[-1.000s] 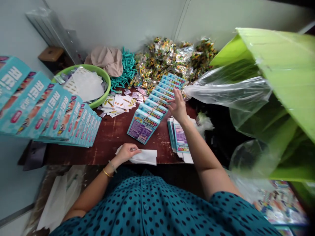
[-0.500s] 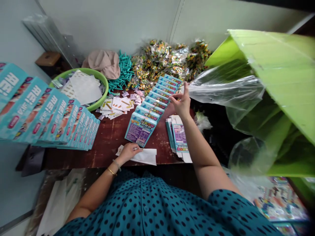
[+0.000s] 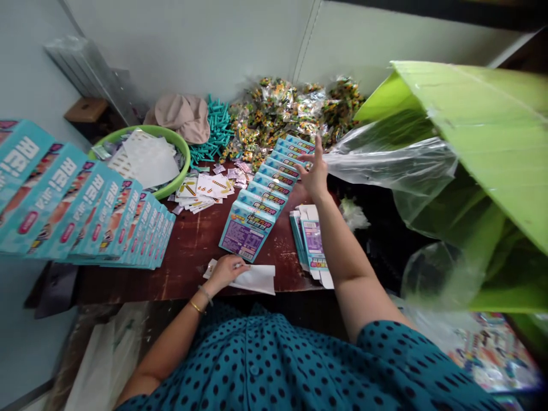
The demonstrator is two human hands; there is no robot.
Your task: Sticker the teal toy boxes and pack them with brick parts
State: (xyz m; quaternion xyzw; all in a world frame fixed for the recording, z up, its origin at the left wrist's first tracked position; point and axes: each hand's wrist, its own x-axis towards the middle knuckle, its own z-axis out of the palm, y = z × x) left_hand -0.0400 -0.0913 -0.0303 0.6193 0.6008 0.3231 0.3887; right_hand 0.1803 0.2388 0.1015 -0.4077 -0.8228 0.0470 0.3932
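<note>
Touching one white paper (image 3: pixel 260 278) is one of two hands (image 3: pixel 224 272).

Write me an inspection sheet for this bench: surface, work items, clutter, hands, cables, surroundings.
Surface: red-brown table, scuffed in places.
Work items: box row, slanting away across the table; white sheet near the front edge.
Clutter: green basin of papers, loose cards, teal sticks, bagged pieces.
Hands: left hand on the white sheet; right hand open beside the box row, touch unclear.
Cables: nothing seen.
Surroundings: pale wall behind; green carton and clear plastic at right.
</note>
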